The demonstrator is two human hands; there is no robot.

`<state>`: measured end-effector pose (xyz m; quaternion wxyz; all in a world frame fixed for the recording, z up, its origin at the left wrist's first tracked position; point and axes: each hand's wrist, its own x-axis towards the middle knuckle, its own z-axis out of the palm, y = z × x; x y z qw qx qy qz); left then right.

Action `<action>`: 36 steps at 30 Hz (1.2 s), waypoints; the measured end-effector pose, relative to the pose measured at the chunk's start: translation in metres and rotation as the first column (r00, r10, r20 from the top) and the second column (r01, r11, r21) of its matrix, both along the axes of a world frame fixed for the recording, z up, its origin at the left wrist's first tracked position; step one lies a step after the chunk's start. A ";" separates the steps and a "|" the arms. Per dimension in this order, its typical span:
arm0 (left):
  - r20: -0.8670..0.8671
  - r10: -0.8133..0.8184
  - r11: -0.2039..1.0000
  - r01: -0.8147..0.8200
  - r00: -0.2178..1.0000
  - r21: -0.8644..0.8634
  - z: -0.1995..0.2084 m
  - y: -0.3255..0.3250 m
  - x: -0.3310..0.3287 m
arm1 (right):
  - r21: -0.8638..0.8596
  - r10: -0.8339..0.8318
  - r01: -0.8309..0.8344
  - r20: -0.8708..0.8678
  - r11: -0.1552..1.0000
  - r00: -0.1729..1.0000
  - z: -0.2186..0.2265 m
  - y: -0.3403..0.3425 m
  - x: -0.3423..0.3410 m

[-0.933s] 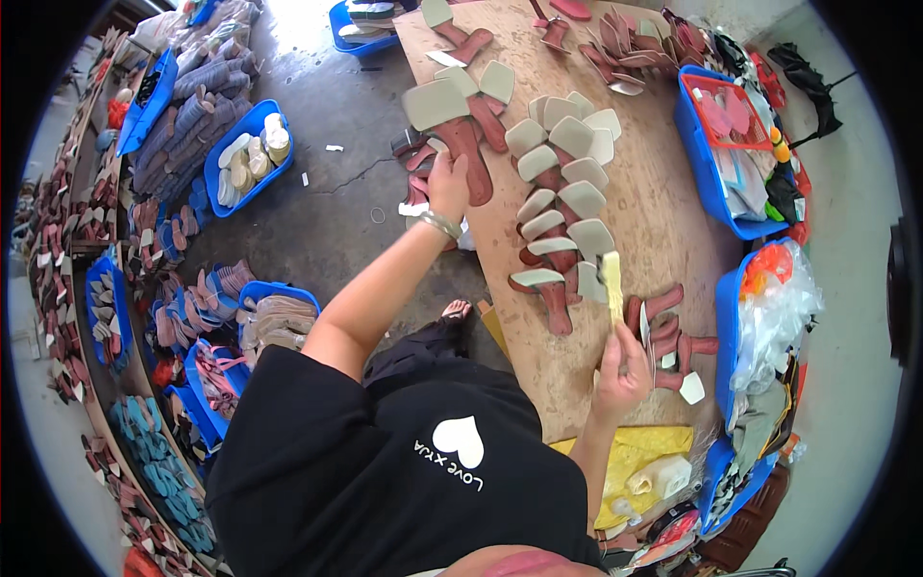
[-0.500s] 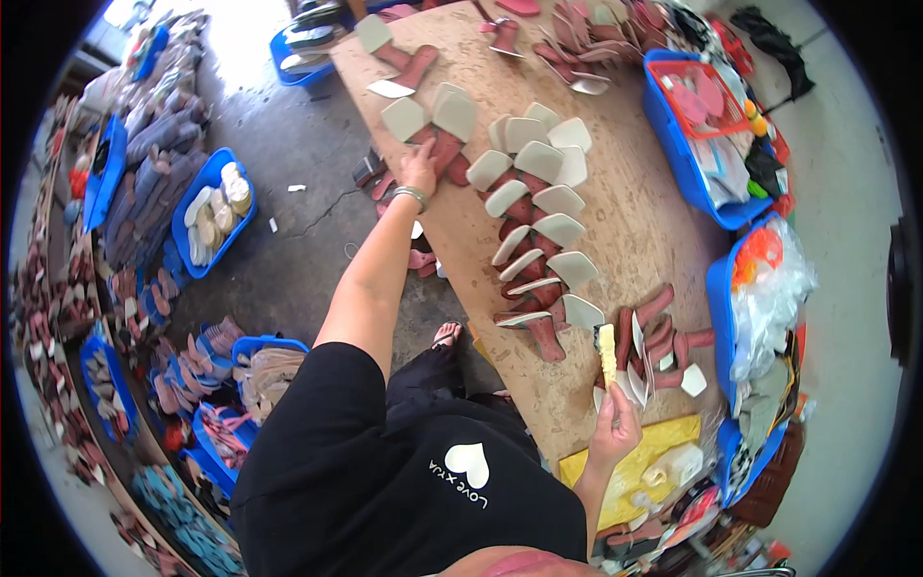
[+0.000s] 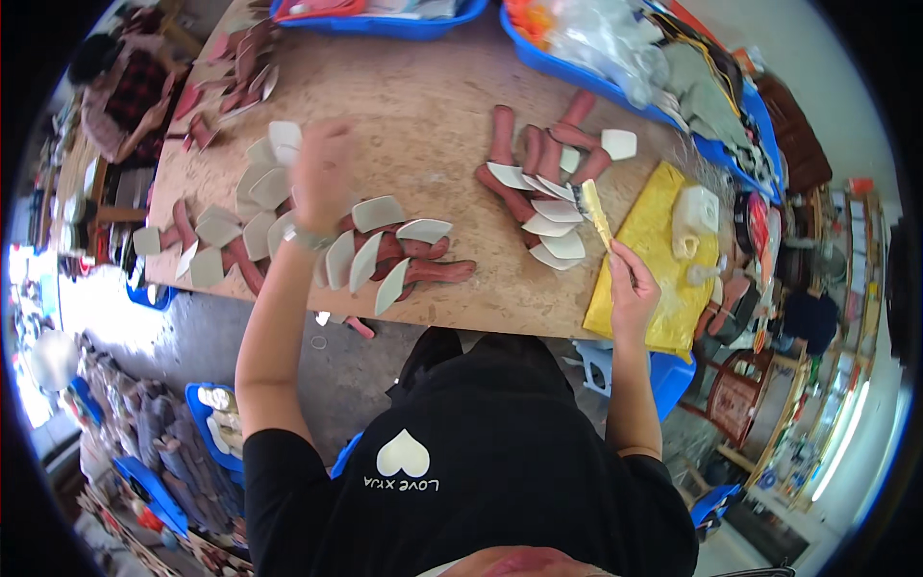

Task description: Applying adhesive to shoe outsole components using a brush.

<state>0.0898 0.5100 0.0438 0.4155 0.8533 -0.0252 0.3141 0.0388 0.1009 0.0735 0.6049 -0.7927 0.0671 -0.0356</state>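
Observation:
My right hand (image 3: 635, 290) is closed around a pale yellow brush (image 3: 593, 212) with dark bristles, raised near the right-hand pile. That pile holds dark-pink curved straps (image 3: 550, 154) with whitish flaps (image 3: 553, 226) at their ends; they look like shoe parts. On the left, my left hand (image 3: 322, 173) is smeared by motion above a long row of similar pink parts (image 3: 433, 271) with cream flaps (image 3: 378, 213). Its fingers cannot be made out, nor whether it touches a part.
The wooden table (image 3: 423, 125) stretches before me. A yellow sheet (image 3: 625, 269) carries a whitish plastic container (image 3: 697, 210). Blue bins (image 3: 404, 27) line the far edge, one with clear plastic bags (image 3: 615, 53). Another person (image 3: 125, 96) sits at the far left.
My view has turned to the right, so the table now lies across in front of me. My left hand has left the pink parts it was touching. The brush is still in my right hand.

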 end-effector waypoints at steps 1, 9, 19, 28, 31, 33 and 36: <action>-0.027 -0.145 0.916 0.144 0.989 0.374 -0.018 -0.017 0.033 | 0.010 -0.010 0.010 -0.001 1.000 1.000 -0.003 -0.007 -0.002; -0.657 -0.284 0.691 0.624 0.698 0.364 -0.083 -0.254 0.195 | -0.039 -0.283 0.282 -0.021 0.959 0.959 -0.026 -0.103 -0.046; -0.646 0.047 0.477 0.551 0.762 0.684 -0.180 -0.359 0.259 | -0.184 -0.559 0.539 -0.081 0.822 0.825 -0.062 -0.255 -0.077; -0.539 0.052 0.445 0.464 0.841 0.766 -0.120 -0.341 0.269 | -0.348 -0.543 0.490 -0.069 0.799 0.837 -0.156 -0.391 0.063; -0.679 0.121 0.742 0.388 0.724 0.546 -0.083 -0.346 0.231 | -0.454 -0.544 0.425 -0.167 0.783 0.823 -0.175 -0.410 0.089; -0.581 0.096 0.733 0.338 0.808 0.590 -0.063 -0.358 0.198 | -0.491 -0.540 0.408 -0.161 0.770 0.826 -0.186 -0.415 0.102; -0.440 0.122 0.693 0.241 0.890 0.680 -0.066 -0.355 0.172 | -0.623 -0.481 0.307 -0.127 0.720 0.868 -0.187 -0.419 0.115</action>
